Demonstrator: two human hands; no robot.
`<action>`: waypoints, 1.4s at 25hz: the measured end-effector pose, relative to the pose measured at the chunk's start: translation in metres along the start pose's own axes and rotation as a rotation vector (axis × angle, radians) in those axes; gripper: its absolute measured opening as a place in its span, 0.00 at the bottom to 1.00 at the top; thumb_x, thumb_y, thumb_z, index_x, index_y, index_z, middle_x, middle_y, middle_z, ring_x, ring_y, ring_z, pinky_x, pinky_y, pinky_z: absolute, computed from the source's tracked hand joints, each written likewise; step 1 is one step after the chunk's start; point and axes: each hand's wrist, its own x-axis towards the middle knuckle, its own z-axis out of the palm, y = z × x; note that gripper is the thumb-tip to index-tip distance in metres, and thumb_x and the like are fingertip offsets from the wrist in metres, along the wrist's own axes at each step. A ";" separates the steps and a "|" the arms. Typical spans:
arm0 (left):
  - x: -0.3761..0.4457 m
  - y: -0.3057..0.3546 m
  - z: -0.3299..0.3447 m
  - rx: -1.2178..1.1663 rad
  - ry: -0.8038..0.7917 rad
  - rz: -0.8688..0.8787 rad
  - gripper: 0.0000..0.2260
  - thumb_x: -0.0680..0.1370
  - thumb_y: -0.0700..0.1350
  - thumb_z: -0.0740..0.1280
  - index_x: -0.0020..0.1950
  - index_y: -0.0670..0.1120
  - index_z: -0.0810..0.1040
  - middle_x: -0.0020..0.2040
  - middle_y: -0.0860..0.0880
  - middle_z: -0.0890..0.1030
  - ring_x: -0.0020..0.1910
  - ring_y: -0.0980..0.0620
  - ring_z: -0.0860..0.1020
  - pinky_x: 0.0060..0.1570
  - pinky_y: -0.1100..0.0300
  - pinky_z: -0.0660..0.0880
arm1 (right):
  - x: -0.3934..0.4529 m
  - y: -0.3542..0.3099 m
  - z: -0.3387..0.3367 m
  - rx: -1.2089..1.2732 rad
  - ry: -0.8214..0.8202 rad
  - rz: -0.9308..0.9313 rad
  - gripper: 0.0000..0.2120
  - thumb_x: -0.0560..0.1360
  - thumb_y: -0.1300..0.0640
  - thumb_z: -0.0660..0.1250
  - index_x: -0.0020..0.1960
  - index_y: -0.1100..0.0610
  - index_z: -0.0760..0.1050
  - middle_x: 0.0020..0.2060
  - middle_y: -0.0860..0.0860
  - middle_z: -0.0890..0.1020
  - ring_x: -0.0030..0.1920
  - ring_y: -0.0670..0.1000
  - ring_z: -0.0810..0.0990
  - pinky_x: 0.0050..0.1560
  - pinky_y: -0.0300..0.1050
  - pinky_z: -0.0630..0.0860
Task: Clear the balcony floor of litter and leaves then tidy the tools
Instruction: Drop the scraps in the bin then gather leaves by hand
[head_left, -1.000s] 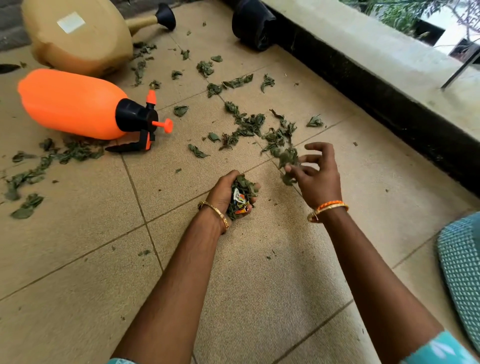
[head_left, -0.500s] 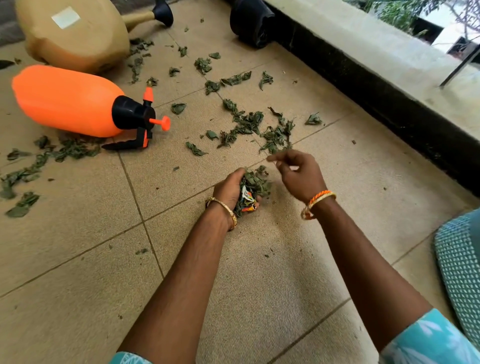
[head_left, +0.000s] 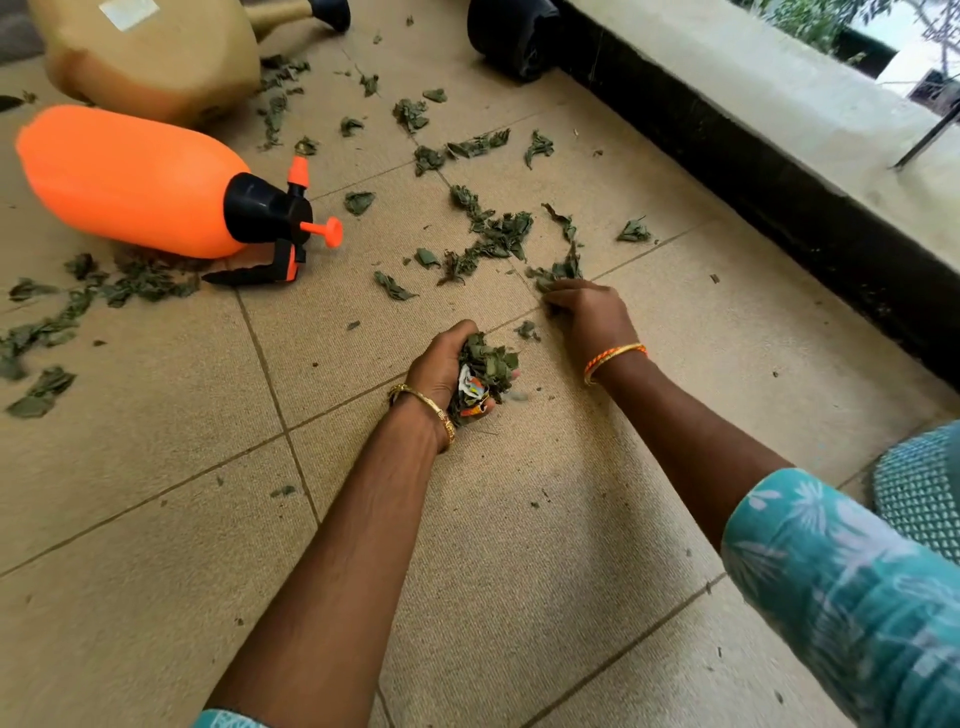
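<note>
- The left hand is clenched round a wad of green dried leaves and a scrap of printed wrapper, held just above the tan tiled balcony floor.
- The right hand is pressed down on the floor, fingers curled onto the nearest clump of loose leaves.
- More scattered leaves lie ahead of that hand, strung away toward the orange plastic pump sprayer lying on its side; the right hand is nearer them.

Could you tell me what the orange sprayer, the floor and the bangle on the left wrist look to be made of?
Sprayer: apparently plastic, smooth with a soft sheen and a moulded black head.
Floor: seemingly matte beige tiles, finely ribbed, with grout lines.
Bangle: probably metal, shiny and gold-coloured, though it could be plated.
</note>
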 end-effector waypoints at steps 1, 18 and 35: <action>0.000 0.000 0.000 0.002 0.010 0.001 0.18 0.78 0.53 0.62 0.35 0.44 0.79 0.40 0.45 0.83 0.38 0.48 0.81 0.19 0.68 0.70 | -0.002 0.001 -0.001 0.008 0.024 0.002 0.15 0.75 0.68 0.62 0.59 0.61 0.78 0.62 0.56 0.77 0.63 0.55 0.75 0.65 0.45 0.70; -0.006 -0.007 0.005 0.083 -0.088 0.046 0.13 0.79 0.46 0.61 0.36 0.44 0.75 0.24 0.50 0.77 0.20 0.55 0.74 0.19 0.68 0.69 | -0.058 -0.062 -0.031 0.712 -0.075 0.234 0.11 0.72 0.69 0.67 0.48 0.57 0.82 0.43 0.52 0.84 0.45 0.47 0.83 0.46 0.44 0.80; -0.004 0.003 -0.045 -0.221 0.017 0.075 0.15 0.80 0.54 0.57 0.39 0.50 0.75 0.26 0.52 0.79 0.22 0.53 0.78 0.18 0.67 0.71 | -0.018 -0.036 -0.013 0.251 -0.296 0.193 0.34 0.74 0.53 0.66 0.75 0.55 0.55 0.75 0.54 0.54 0.74 0.56 0.56 0.70 0.51 0.60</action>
